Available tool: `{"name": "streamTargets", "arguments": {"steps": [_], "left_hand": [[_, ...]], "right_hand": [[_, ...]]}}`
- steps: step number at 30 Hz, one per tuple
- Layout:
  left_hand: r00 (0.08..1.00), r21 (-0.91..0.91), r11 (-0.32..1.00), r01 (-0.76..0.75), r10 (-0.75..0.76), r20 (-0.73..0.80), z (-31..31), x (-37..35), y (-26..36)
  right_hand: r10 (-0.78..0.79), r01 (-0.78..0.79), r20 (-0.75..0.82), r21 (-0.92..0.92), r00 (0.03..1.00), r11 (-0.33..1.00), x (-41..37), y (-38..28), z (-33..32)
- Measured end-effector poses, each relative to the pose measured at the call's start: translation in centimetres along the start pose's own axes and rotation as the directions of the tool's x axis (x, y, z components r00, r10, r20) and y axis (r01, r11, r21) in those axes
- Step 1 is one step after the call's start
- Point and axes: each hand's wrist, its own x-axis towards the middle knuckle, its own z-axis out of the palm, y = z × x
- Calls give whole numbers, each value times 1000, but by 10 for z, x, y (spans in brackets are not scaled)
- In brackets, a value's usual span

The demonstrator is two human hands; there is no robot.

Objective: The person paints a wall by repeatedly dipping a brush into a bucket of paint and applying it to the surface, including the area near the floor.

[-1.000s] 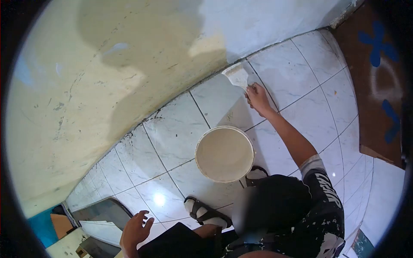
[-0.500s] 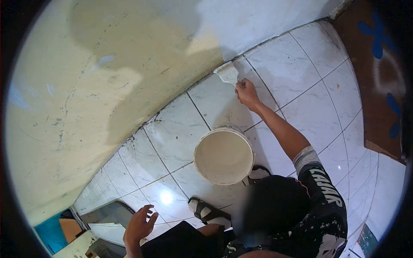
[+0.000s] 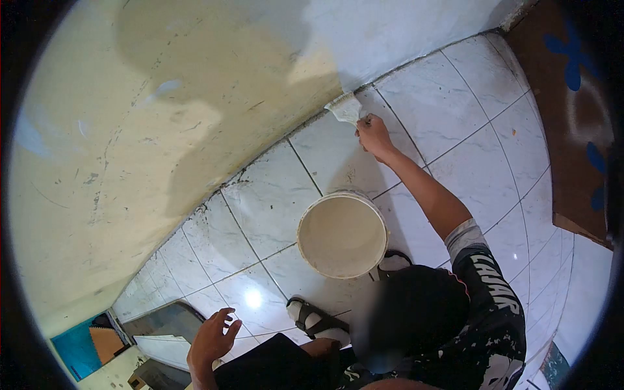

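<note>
My right hand (image 3: 374, 135) is closed around the handle of a wide, paint-smeared paintbrush (image 3: 345, 109). The brush's bristle edge lies at the foot of the wall, close to where the yellowish wall (image 3: 253, 104) meets a white-painted stretch (image 3: 383, 39). Between my feet and the wall stands a round bucket (image 3: 342, 237) with pale, whitish contents. At the lower left, my left hand (image 3: 211, 337) hangs with its fingers apart and holds nothing, near my knee.
White floor tiles (image 3: 260, 188) with dark joints run along the wall. A brown board with blue shapes (image 3: 578, 117) stands at the right. My sandalled foot (image 3: 318, 322) is close to the bucket. Grey and white items (image 3: 162, 351) and a turquoise piece (image 3: 77, 348) lie at lower left.
The whole view has shifted slightly to the right. My right hand and the paintbrush keep nearly the same place at the wall's foot, and my left hand stays open.
</note>
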Motion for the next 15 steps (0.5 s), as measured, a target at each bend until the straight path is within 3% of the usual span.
{"name": "streamTargets", "arguments": {"steps": [4, 6, 10, 15], "left_hand": [[999, -20, 999, 46, -46, 7, -2, -2, 5], [998, -18, 998, 57, -57, -2, -2, -3, 5], [999, -8, 999, 47, -47, -14, -3, -4, 7], [999, 4, 1000, 20, -20, -33, -2, -5, 7]], "right_hand": [[-84, 83, -4, -25, 996, 996, -17, -34, -5], [-163, 148, 71, 175, 984, 973, -41, -49, -10], [-222, 198, 73, 244, 972, 949, -51, -34, -22], [-118, 117, -30, -35, 993, 993, -21, 4, -18]]}}
